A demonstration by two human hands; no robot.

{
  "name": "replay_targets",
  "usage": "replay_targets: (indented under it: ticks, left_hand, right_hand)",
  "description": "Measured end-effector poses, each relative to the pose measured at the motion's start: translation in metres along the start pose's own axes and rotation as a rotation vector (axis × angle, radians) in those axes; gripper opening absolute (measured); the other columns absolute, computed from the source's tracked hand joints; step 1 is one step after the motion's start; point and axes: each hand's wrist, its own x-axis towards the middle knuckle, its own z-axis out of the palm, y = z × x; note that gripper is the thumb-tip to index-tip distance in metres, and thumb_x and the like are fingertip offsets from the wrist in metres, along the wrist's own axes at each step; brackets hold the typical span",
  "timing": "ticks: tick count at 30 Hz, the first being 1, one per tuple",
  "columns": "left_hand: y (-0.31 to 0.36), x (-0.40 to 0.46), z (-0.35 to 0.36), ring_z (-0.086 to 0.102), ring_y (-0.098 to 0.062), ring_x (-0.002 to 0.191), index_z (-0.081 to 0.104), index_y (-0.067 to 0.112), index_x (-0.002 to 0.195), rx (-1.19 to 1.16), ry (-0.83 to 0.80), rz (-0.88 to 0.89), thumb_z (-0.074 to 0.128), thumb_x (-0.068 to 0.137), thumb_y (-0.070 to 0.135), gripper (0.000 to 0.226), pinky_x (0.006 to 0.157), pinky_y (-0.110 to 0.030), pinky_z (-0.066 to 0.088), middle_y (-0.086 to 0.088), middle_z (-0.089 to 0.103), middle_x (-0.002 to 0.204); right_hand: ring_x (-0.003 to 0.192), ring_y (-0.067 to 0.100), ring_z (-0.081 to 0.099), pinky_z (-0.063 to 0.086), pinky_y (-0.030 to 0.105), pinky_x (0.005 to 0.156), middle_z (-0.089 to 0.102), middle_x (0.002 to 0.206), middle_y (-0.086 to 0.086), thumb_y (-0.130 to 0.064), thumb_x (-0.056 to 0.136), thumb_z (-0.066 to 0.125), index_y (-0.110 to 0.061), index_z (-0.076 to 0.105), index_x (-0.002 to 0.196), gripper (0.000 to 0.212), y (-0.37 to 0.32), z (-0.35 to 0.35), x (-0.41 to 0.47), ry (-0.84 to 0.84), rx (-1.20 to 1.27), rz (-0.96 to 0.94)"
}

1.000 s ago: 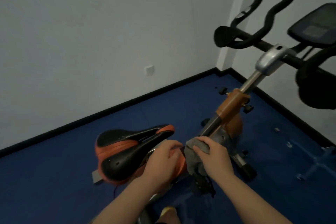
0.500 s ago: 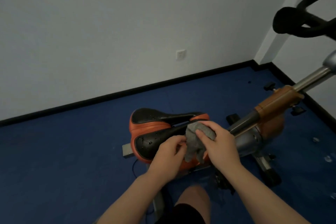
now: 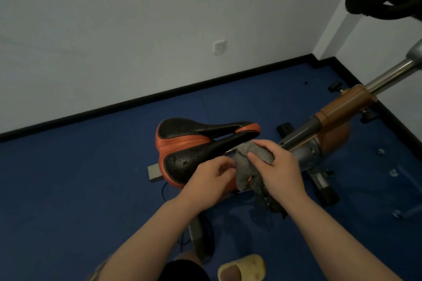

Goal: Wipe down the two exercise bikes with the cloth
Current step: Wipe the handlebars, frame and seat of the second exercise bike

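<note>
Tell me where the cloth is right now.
In the head view, the grey cloth sits centre frame, held by both hands beside the saddle's nose.

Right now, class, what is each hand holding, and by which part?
Both hold the grey cloth. The right hand grips its bunched upper part beside the saddle; the left hand pinches its left edge.

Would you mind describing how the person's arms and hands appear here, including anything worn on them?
Both forearms are bare up to the frame's lower edge, with no sleeves showing. The left hand and right hand wear no gloves, and no rings, watch or wristband can be seen. The dim light hides finer detail.
</note>
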Motion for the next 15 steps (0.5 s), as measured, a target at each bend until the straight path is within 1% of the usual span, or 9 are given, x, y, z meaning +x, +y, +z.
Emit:
replay_targets:
  ticks: [2,4,6,7,9,11,13,15]
  left_hand:
    - [0.003,-0.003,-0.013,0.064,-0.002,0.089,0.068,0.021,0.108,-0.071,-0.002,-0.018,0.054,0.095,0.015,0.02,0.084,-0.025,0.052,0.009,0.069,0.096]
    - [0.004,-0.009,-0.028,0.065,-0.003,0.087,0.068,0.024,0.106,-0.096,0.013,-0.006,0.053,0.096,0.014,0.021,0.08,-0.025,0.054,0.007,0.07,0.095]
    - [0.003,-0.016,-0.042,0.066,-0.005,0.084,0.068,0.026,0.104,-0.113,0.012,0.003,0.053,0.096,0.014,0.021,0.076,-0.027,0.055,0.007,0.071,0.095]
    - [0.0,-0.02,-0.049,0.067,-0.007,0.083,0.068,0.028,0.103,-0.132,0.003,0.008,0.053,0.096,0.014,0.021,0.074,-0.027,0.054,0.007,0.071,0.096]
    - [-0.009,-0.028,-0.063,0.067,-0.009,0.084,0.068,0.031,0.1,-0.167,-0.027,0.033,0.053,0.097,0.015,0.022,0.073,-0.026,0.053,0.008,0.071,0.096]
    - [-0.02,-0.037,-0.078,0.068,-0.01,0.085,0.07,0.034,0.095,-0.199,-0.061,0.058,0.053,0.096,0.011,0.029,0.072,-0.024,0.054,0.008,0.071,0.095]
    - [-0.031,-0.043,-0.093,0.068,-0.013,0.084,0.072,0.031,0.092,-0.23,-0.095,0.054,0.053,0.095,0.004,0.033,0.072,-0.022,0.053,0.004,0.071,0.092]
    - [-0.04,-0.045,-0.11,0.069,-0.016,0.086,0.073,0.026,0.091,-0.257,-0.133,0.055,0.053,0.095,0.0,0.033,0.075,-0.022,0.053,-0.001,0.071,0.093]
  right_hand:
    - [0.093,-0.005,0.061,0.051,0.017,0.074,0.065,0.099,-0.023,-0.032,0.083,0.074,-0.042,0.056,0.109,0.033,-0.008,0.005,-0.003,0.044,0.026,0.021]
    - [0.091,-0.005,0.063,0.054,0.024,0.074,0.067,0.098,-0.019,-0.03,0.079,0.078,-0.038,0.049,0.101,0.038,-0.017,0.012,-0.007,0.08,0.084,0.034]
    - [0.095,-0.005,0.063,0.056,0.029,0.079,0.068,0.101,-0.017,-0.028,0.078,0.079,-0.035,0.047,0.094,0.037,-0.025,0.021,-0.012,0.071,0.136,0.034]
    - [0.096,-0.004,0.063,0.056,0.029,0.08,0.067,0.102,-0.017,-0.027,0.077,0.079,-0.035,0.048,0.092,0.035,-0.029,0.027,-0.016,0.065,0.146,0.031]
    - [0.093,-0.002,0.062,0.054,0.027,0.079,0.064,0.099,-0.015,-0.029,0.077,0.079,-0.035,0.051,0.088,0.031,-0.039,0.043,-0.023,0.085,0.149,0.023]
    - [0.089,0.0,0.06,0.05,0.02,0.075,0.061,0.093,-0.014,-0.032,0.077,0.078,-0.035,0.055,0.085,0.025,-0.049,0.06,-0.031,0.151,0.128,0.004]
    - [0.088,0.0,0.059,0.047,0.015,0.074,0.06,0.091,-0.014,-0.033,0.078,0.077,-0.034,0.058,0.084,0.02,-0.057,0.077,-0.037,0.228,0.122,0.027]
    - [0.092,-0.003,0.058,0.046,0.015,0.077,0.059,0.097,-0.013,-0.032,0.079,0.077,-0.032,0.061,0.085,0.017,-0.064,0.096,-0.042,0.295,0.15,0.096]
